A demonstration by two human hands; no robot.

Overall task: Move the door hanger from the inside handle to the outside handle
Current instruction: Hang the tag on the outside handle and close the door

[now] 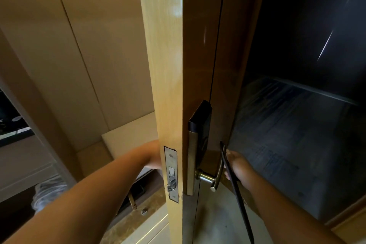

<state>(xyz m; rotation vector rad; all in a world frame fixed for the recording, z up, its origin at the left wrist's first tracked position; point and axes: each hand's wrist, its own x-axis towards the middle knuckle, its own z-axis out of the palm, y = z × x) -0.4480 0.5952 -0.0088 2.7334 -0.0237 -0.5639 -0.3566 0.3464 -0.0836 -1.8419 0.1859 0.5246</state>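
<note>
Door (170, 65): stands ajar, its pale edge facing the camera, with the latch plate (171, 174) low on that edge.
Handle (215, 174): brass lever on the darker door face to the right of the edge, under a dark lock panel (200, 123).
Hanger (235, 184): thin and dark, seen edge-on; its top loops just past the lever's far end and the rest slants down toward the lower frame edge.
Right hand (236, 166): pressed against the hanger's far side near its top, fingers extended along it; whether they pinch it cannot be told.
Left hand (156, 156): mostly hidden behind the door edge, forearm reaching in from lower left; its grip cannot be told.
Floor (217, 220): pale beneath the handle.
</note>
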